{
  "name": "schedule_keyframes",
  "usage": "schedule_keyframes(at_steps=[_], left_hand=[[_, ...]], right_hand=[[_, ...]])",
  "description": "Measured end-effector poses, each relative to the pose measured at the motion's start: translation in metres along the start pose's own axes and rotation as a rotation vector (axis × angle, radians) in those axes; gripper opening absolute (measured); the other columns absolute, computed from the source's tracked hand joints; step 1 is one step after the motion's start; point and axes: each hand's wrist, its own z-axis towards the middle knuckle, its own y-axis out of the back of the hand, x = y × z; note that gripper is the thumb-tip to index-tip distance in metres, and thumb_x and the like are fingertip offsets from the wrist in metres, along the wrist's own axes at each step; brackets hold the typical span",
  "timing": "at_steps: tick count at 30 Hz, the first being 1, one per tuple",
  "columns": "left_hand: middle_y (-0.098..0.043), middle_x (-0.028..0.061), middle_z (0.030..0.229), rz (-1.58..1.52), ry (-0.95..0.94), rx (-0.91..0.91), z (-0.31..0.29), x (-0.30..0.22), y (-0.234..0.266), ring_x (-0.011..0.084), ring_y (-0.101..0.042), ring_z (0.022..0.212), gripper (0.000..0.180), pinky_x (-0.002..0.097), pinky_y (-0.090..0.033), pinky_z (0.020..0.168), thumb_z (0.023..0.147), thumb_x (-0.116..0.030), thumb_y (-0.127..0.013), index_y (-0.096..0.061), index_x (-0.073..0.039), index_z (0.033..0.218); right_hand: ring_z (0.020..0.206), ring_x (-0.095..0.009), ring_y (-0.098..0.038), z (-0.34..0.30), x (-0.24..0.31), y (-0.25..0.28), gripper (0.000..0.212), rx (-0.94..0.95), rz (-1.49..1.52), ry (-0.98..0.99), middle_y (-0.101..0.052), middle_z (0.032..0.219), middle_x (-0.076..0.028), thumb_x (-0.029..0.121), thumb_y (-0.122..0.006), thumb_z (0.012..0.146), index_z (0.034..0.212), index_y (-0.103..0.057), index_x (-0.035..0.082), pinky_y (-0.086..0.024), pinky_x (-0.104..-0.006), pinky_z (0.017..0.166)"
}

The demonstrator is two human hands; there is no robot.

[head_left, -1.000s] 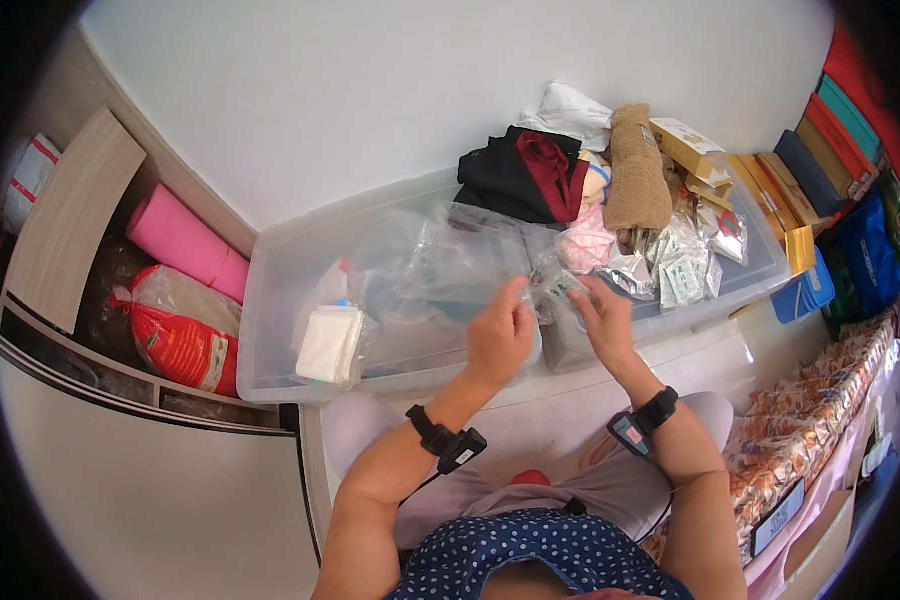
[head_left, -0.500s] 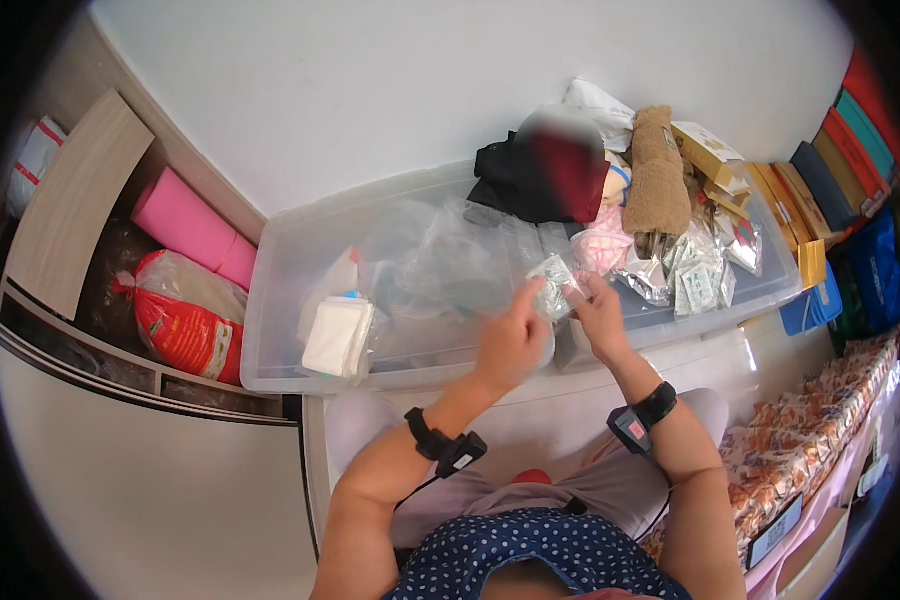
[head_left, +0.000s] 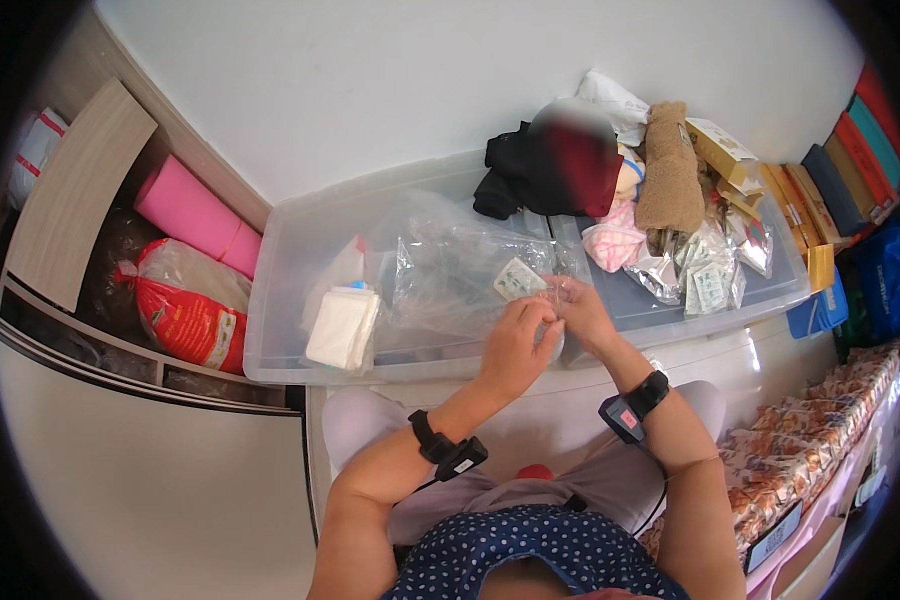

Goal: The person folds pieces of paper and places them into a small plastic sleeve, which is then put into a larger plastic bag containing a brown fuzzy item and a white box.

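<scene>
My left hand [head_left: 518, 345] and my right hand [head_left: 580, 312] meet over the front middle of the clear bins. Both are closed, fingertips pinched together on the edge of a clear plastic bag [head_left: 440, 262]; their exact grip is partly hidden. Just beyond the fingertips sits a small white packet with green print [head_left: 518, 278]; whether it is inside the bag or on it, I cannot tell. To the left, a stack of white tissues [head_left: 343, 328] lies in a clear wrapper. More printed white packets [head_left: 708, 287] in clear bags are piled to the right.
Two translucent bins [head_left: 300, 240] stand against the wall. On the right one are a dark red and black cloth bundle [head_left: 570, 165], a rolled brown towel [head_left: 672, 175], pink checked cloth [head_left: 613, 238] and a yellow box [head_left: 722, 150]. An open cabinet [head_left: 75, 200] borders the left.
My hands have come together and moved slightly left. The small packet has shifted left, away from between the fingers, and the clear bag now looks more spread out.
</scene>
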Motion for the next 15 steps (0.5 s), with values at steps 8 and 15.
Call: schedule_keyframes(at_steps=[8,15], left_hand=[[-0.048,0.0150,0.118,0.408,0.060,0.004,-0.003,-0.010,0.008,0.0332,-0.050,0.106,0.071,0.0418,-0.044,0.086,0.060,-0.029,-0.084,-0.048,-0.004,0.115],[-0.044,0.0141,0.120,0.338,-0.068,0.098,-0.022,-0.019,-0.012,0.0328,-0.047,0.109,0.080,0.0434,-0.041,0.085,0.058,-0.028,-0.084,-0.045,-0.006,0.123]], right_hand=[[0.070,-0.021,-0.064,-0.007,-0.002,0.043,0.027,0.072,-0.681,0.023,-0.068,0.086,-0.011,0.015,-0.071,0.077,0.100,-0.067,0.003,-0.051,-0.0337,0.066],[0.093,-0.031,-0.058,-0.001,0.029,0.056,0.051,-0.404,-0.842,0.338,-0.061,0.099,-0.013,0.009,-0.077,0.065,0.113,-0.060,0.007,-0.048,-0.0368,0.080]])
